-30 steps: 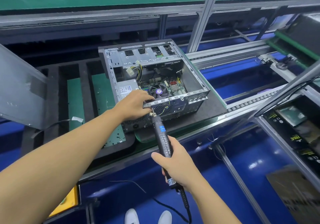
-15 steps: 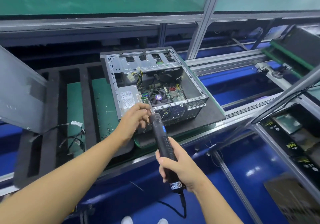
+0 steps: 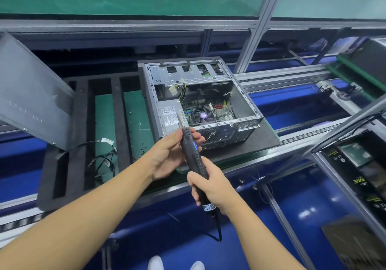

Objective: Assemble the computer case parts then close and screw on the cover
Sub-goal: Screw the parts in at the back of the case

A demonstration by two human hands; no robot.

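Both hands held the screwdriver (image 3: pixel 197 159): the left hand (image 3: pixel 170 155) curled its fingers round the upper end near the bit, and the right hand (image 3: pixel 213 188) gripped the handle lower down. Just behind them the open case (image 3: pixel 198 107) lay on a black mat (image 3: pixel 265 142). The cover (image 3: pixel 31 94) stood tilted at the left.

Left hand (image 3: pixel 167 157) and right hand (image 3: pixel 213 188) bare, no gear on them. Forearms (image 3: pixel 83 205) bare too, right out to frame edges. At bottom edge: left shoe (image 3: pixel 155 263), right shoe (image 3: pixel 197 265), both white, rounded toes only, rest cut off.
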